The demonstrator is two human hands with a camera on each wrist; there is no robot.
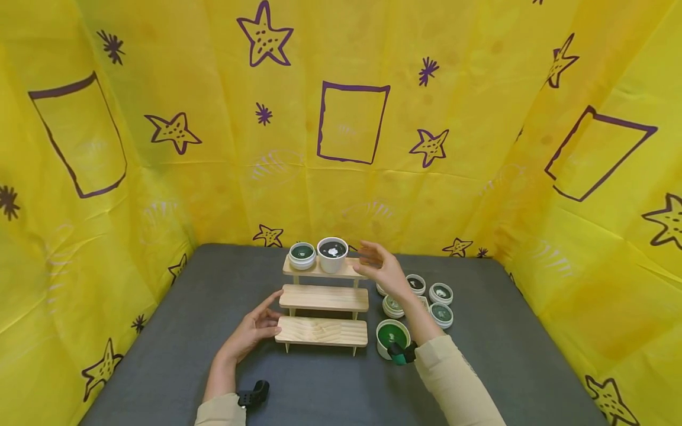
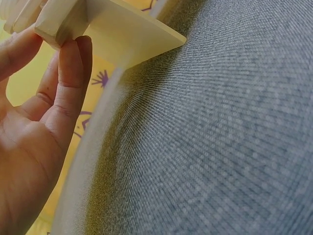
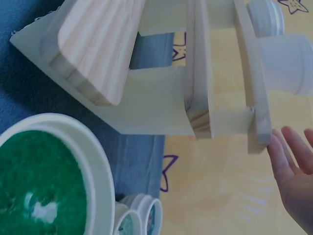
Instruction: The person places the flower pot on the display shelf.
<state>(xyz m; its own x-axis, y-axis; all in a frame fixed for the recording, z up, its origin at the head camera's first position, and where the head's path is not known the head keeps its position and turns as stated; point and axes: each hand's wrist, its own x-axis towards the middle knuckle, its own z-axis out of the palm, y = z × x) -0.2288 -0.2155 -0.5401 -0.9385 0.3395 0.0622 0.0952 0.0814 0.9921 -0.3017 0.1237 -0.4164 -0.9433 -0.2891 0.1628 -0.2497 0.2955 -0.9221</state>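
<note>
A three-step wooden display stand (image 1: 322, 331) is in the middle of the grey table. My left hand (image 1: 250, 334) is at its left side, thumb and fingers pinching the end of a step; in the left wrist view the wooden end (image 2: 63, 22) sits between them. On the top step are a small tub with dark green contents (image 1: 302, 255) and, to its right, a taller white cup with black contents (image 1: 333, 254). My right hand (image 1: 386, 272) is beside the top step's right end, fingers loosely bent and holding nothing. One fingertip (image 3: 275, 147) is right at the board's end.
Right of the stand is a larger white cup with green contents (image 1: 391, 336), partly behind the right wrist camera. Several small white tubs, one with grey-green contents (image 1: 441, 313), cluster behind it, partly hidden by the right arm. A yellow patterned cloth (image 1: 351, 195) surrounds the table.
</note>
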